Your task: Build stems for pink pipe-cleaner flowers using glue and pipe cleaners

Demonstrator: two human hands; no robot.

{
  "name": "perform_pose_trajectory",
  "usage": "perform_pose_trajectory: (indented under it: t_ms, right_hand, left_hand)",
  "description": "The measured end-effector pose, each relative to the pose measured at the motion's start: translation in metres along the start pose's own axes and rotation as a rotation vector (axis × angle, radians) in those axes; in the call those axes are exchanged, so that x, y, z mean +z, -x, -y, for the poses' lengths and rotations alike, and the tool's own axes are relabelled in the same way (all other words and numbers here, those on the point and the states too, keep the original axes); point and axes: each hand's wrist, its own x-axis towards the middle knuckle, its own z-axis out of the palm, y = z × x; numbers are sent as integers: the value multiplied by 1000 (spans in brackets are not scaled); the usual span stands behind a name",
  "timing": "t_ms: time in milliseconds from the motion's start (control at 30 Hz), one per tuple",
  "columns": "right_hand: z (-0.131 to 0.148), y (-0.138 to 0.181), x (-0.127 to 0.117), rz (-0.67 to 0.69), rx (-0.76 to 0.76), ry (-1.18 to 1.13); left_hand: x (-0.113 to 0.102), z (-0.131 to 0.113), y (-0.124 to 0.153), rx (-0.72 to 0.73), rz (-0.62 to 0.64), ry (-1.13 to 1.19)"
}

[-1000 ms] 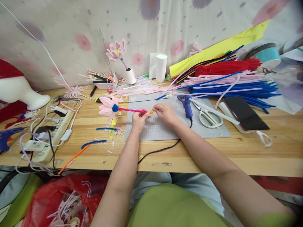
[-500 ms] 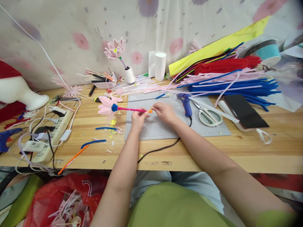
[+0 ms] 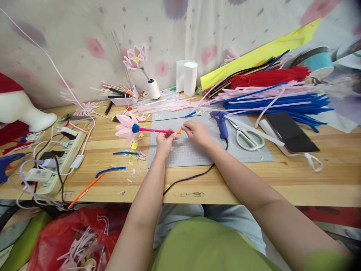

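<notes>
Head camera: what is the pose?

Forearms (image 3: 152, 195) reach forward; the left hand (image 3: 164, 143), fingers clamped, grips a pink flower's (image 3: 124, 130) magenta stem (image 3: 153, 130), bloom left of those fingers. The right hand (image 3: 196, 133) has its fingers pinched on an orange strip (image 3: 179, 131) at the stem's end.

And the setting?

Gray cutting mat (image 3: 186, 157) beneath the fingers on a wooden counter (image 3: 239, 184), glue gun (image 3: 222, 127) and scissors (image 3: 243, 134) to their right, flower-patterned backdrop (image 3: 175, 37) beyond them.
</notes>
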Motion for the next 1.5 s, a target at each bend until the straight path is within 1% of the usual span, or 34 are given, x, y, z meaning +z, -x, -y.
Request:
perform_pose_trajectory:
  t_ms: [67,133,233,333,400,467,533,600,733,900,967,1100,1167,1267,1333,1433,1500]
  right_hand:
    - [-5,2,6,33,54,-54]
    - [-2,6,11,95,67,-63]
    - [11,14,14,150,0,-28]
    - [20,16,8,145,-96,34]
    - [18,13,4,129,-111,61]
    - [11,8,1,90,-84,42]
    - [2,4,2,42,-28,-20]
    - [-4,3,5,29,38,-88]
    - [-2,7,14,96,115,-138]
    - [8,13,22,144,113,-188]
    - [9,14,24,156,121,-235]
    - [11,14,26,189,164,-281]
    - [11,12,25,214,184,-288]
    - [8,10,21,249,205,-278]
    - [4,10,18,206,195,-257]
    - [-1,11,14,114,150,-257]
    - [-2,12,12,113,114,-258]
  left_hand:
    - [1,-2,1,-19,5,58]
    - [2,-3,1,-27,-2,94]
    - [2,-2,1,-8,-56,79]
    - [0,1,0,46,-118,1]
    - [-1,3,0,72,-94,-63]
    - [-2,3,0,61,-32,-109]
    - [-2,3,0,27,13,-97]
    - [-1,1,0,-8,25,-34]
    - [0,-2,1,-54,14,98]
    - [1,-2,3,-90,50,164]
    - [3,0,4,-57,20,135]
    - [4,4,4,49,-49,3]
    - [4,6,3,75,-33,-47]
    - [2,6,3,74,16,-73]
    - [0,6,2,60,18,-100]
    - [-2,5,-1,56,-19,-175]
    - [-3,4,-2,56,-29,-203]
